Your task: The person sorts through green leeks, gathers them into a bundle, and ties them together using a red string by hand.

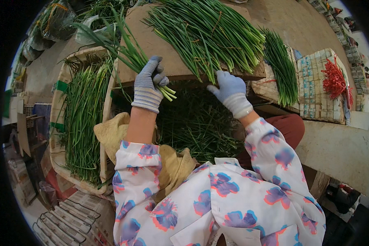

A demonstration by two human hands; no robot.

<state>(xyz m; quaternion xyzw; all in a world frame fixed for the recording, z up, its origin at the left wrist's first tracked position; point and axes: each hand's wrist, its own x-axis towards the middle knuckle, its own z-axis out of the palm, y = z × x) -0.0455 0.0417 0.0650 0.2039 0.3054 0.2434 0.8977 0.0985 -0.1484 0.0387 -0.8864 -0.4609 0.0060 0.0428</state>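
My left hand (148, 86), in a grey-blue knit glove with a striped cuff, is closed round a small bunch of garlic chives (129, 55). Their pale cut ends stick out below the fist, and the leaves fan up to the left. My right hand (232, 92), gloved likewise, is at the near edge of a brown board (135, 26). Its thumb stands apart from the index finger, which is at the stalk ends of a large chive pile (209, 35) spread over the board. Whether a fingertip touches a stalk is hard to make out.
On the left stands a white crate (55, 141) full of chives. Loose green leaves (201, 127) lie below the board, beside a tan cloth (172, 164). To the right are a neat chive bundle (281, 67) and red ties (335, 78) on a wrapped block (313, 88).
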